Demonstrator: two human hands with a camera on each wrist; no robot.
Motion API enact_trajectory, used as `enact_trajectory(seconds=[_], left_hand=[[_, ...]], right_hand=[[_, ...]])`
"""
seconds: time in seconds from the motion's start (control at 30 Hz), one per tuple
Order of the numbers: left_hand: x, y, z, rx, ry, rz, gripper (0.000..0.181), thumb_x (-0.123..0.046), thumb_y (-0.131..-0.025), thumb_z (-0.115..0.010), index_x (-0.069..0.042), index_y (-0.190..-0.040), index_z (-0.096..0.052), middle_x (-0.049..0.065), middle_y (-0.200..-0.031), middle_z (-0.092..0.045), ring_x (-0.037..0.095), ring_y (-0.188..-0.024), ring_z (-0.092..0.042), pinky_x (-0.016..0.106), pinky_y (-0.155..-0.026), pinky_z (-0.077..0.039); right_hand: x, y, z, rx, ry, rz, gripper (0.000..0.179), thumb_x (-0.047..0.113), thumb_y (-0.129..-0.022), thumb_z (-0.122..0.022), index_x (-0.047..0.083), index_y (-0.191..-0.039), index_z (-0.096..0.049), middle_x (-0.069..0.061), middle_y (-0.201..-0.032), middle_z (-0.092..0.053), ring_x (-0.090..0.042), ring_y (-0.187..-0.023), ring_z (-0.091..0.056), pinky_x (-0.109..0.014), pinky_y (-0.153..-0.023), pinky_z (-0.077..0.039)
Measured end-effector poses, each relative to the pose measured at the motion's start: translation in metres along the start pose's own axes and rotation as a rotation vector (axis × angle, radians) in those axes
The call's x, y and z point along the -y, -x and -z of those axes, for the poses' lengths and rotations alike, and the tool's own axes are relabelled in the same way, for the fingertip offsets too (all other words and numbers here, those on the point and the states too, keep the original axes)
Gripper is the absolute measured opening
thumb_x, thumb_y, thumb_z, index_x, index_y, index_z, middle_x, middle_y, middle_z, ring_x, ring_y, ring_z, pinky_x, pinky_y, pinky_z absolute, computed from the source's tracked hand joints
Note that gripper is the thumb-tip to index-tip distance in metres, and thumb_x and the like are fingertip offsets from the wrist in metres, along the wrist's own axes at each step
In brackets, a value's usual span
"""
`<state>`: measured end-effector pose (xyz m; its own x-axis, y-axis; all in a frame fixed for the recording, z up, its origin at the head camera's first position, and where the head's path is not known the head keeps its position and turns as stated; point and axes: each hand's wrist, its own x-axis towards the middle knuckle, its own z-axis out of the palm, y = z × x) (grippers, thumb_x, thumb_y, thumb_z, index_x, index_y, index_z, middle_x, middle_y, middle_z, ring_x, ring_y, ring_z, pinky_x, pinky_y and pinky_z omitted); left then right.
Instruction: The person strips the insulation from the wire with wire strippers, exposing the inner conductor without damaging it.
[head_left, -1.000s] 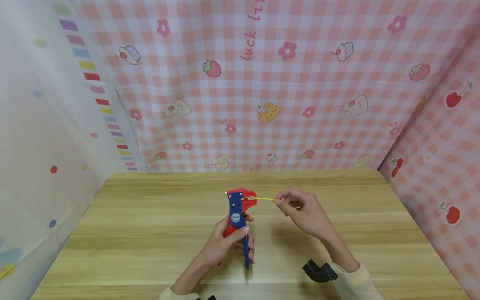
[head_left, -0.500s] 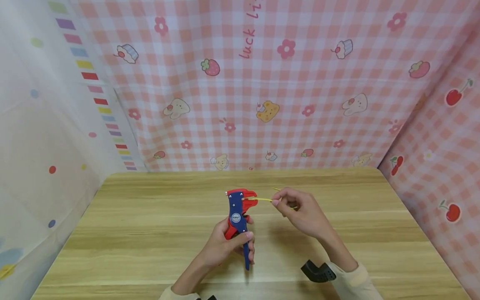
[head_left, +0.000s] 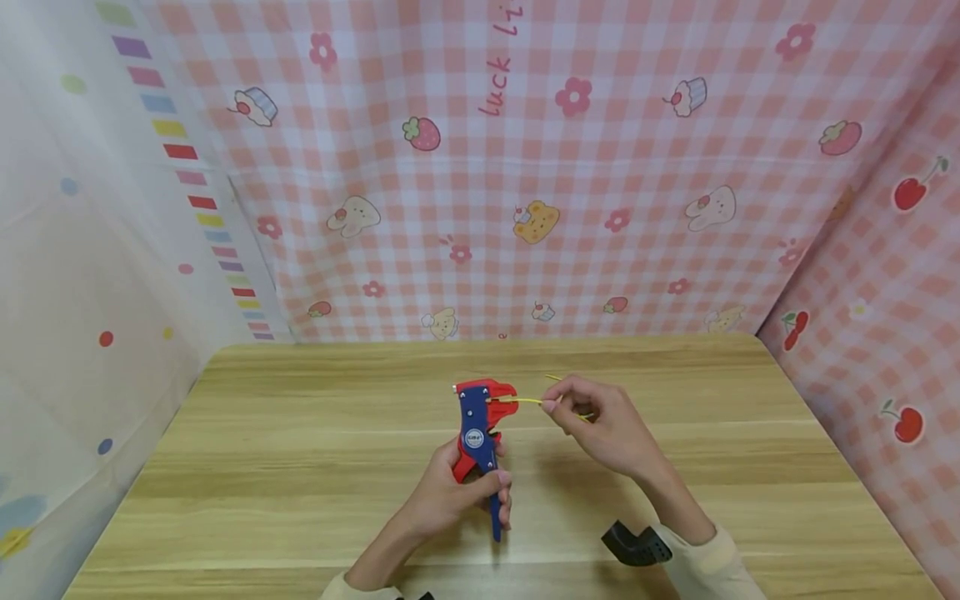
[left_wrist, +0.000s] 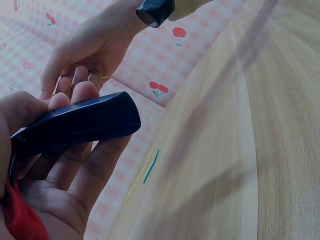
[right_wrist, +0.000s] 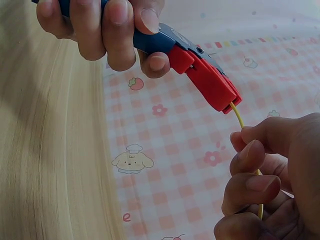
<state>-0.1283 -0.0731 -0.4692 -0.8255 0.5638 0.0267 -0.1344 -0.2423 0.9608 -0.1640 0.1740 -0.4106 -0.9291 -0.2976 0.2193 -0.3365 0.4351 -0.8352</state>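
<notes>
My left hand [head_left: 442, 496] grips the handles of a red-and-blue wire stripper [head_left: 472, 408], its thumb across the blue handle [left_wrist: 95, 122]. The tool stands upright with its red head [right_wrist: 215, 85] pointing right. Between thumb and index finger, my right hand [head_left: 603, 425] pinches a yellow wire [right_wrist: 237, 116]. One end of that wire runs into the mouth of the red head; the rest passes behind the curled fingers, which partly hide it. Only a short stretch of wire shows between the fingertips and the tool.
In the left wrist view a yellow wire piece [left_wrist: 140, 175] and a green wire piece [left_wrist: 151, 166] lie on the wooden table [head_left: 300, 467]. Checked cloth [head_left: 465, 183] hangs behind the table. A black wrist device [head_left: 637, 543] sits at the right sleeve.
The left thumb has slid lower on the blue handle, and the red handle's lower end has gone from sight. My right hand has shifted slightly left, shortening the wire visible outside the tool.
</notes>
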Motion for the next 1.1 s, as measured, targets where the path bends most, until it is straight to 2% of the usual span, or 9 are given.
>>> enact_trajectory(seconds=[0.17,0.6,0.87,1.0,1.1], left_hand=[[-0.0011,-0.0001,-0.0021,-0.006,0.0,0.023,0.031,-0.005,-0.099,-0.066,-0.001,-0.123,-0.046,0.004,-0.081,-0.068,0.018,-0.066,-0.072,0.045,-0.07,-0.065],[-0.0029,0.0012,-0.0027,-0.019,-0.03,0.06,0.029,-0.009,-0.101,-0.063,-0.003,-0.123,-0.045,0.006,-0.084,-0.066,0.018,-0.067,-0.073,0.053,-0.075,-0.064],[-0.0021,0.0001,-0.0073,-0.081,-0.036,0.079,0.021,0.0,-0.099,-0.059,-0.002,-0.117,-0.047,0.004,-0.074,-0.064,0.018,-0.058,-0.067,0.041,-0.063,-0.064],[-0.0011,0.0002,-0.0086,-0.091,-0.048,0.082,0.02,-0.005,-0.099,-0.062,-0.003,-0.113,-0.048,0.004,-0.071,-0.063,0.018,-0.056,-0.065,0.036,-0.06,-0.062],[-0.0001,0.0004,-0.0084,-0.089,-0.07,0.092,0.023,-0.016,-0.099,-0.069,-0.004,-0.107,-0.051,0.003,-0.069,-0.062,0.017,-0.055,-0.065,0.037,-0.061,-0.063]], right_hand=[[0.0002,-0.0002,-0.0002,0.005,-0.002,0.01,0.007,0.024,-0.099,-0.07,0.018,-0.1,-0.072,0.002,-0.068,-0.057,-0.009,-0.058,-0.055,-0.023,-0.052,-0.042],[-0.0002,-0.0004,-0.0002,0.002,0.015,0.017,0.006,0.023,-0.099,-0.069,0.019,-0.1,-0.073,0.003,-0.067,-0.056,-0.008,-0.057,-0.053,-0.023,-0.051,-0.041],[-0.0011,-0.0005,0.0004,0.0,0.02,0.018,0.006,0.025,-0.1,-0.068,0.021,-0.099,-0.073,0.004,-0.068,-0.058,-0.008,-0.056,-0.053,-0.023,-0.051,-0.042],[-0.0017,-0.0002,0.001,-0.003,0.025,0.024,0.005,0.024,-0.1,-0.068,0.021,-0.098,-0.073,0.004,-0.069,-0.057,-0.008,-0.056,-0.053,-0.023,-0.051,-0.042],[-0.0019,-0.0004,0.0011,0.0,0.029,0.029,0.005,0.024,-0.1,-0.069,0.02,-0.098,-0.073,0.004,-0.068,-0.056,-0.008,-0.057,-0.052,-0.023,-0.052,-0.042]])
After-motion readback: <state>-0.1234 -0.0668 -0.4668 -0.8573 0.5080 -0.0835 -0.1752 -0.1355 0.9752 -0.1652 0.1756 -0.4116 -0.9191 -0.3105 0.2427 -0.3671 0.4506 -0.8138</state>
